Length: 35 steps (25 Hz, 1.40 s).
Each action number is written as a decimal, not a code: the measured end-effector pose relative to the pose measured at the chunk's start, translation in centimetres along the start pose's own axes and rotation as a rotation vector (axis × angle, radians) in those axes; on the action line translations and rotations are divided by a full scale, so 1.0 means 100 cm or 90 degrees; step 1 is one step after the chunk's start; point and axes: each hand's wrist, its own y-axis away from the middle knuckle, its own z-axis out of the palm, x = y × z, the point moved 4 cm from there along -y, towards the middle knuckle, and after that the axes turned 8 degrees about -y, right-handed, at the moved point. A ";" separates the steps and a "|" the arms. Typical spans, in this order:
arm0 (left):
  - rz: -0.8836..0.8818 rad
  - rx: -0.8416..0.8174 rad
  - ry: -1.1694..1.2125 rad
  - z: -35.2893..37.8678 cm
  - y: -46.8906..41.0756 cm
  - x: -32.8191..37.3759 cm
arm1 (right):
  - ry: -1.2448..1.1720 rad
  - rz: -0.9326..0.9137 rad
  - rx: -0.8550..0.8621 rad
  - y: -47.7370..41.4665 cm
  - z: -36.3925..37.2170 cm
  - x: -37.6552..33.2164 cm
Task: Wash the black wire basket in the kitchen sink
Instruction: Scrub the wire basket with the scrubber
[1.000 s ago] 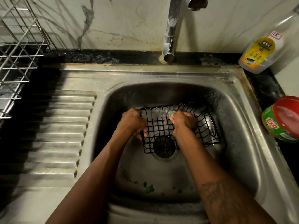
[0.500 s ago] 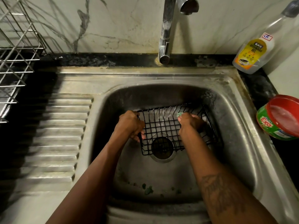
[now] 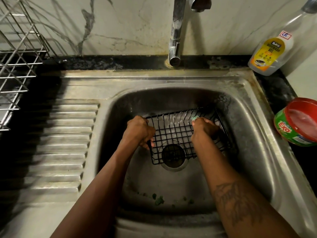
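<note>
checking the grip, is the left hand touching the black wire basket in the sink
Touching. The head view shows the left hand curled round the left edge of the black wire basket, no gap between them.

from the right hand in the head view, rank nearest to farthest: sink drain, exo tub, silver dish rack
1. sink drain, under the black wire basket, beside the right hand holding the green scrubber
2. exo tub, on the counter at right
3. silver dish rack, far left
</note>
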 end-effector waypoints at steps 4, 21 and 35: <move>0.014 0.050 -0.013 -0.008 0.002 -0.002 | -0.211 -0.129 0.125 0.025 0.016 -0.016; -0.022 0.032 0.023 0.002 0.002 -0.008 | -0.201 -0.149 0.165 0.014 0.008 -0.006; 0.016 0.003 0.054 -0.001 0.009 -0.005 | 0.045 -0.310 -0.053 0.068 0.034 -0.001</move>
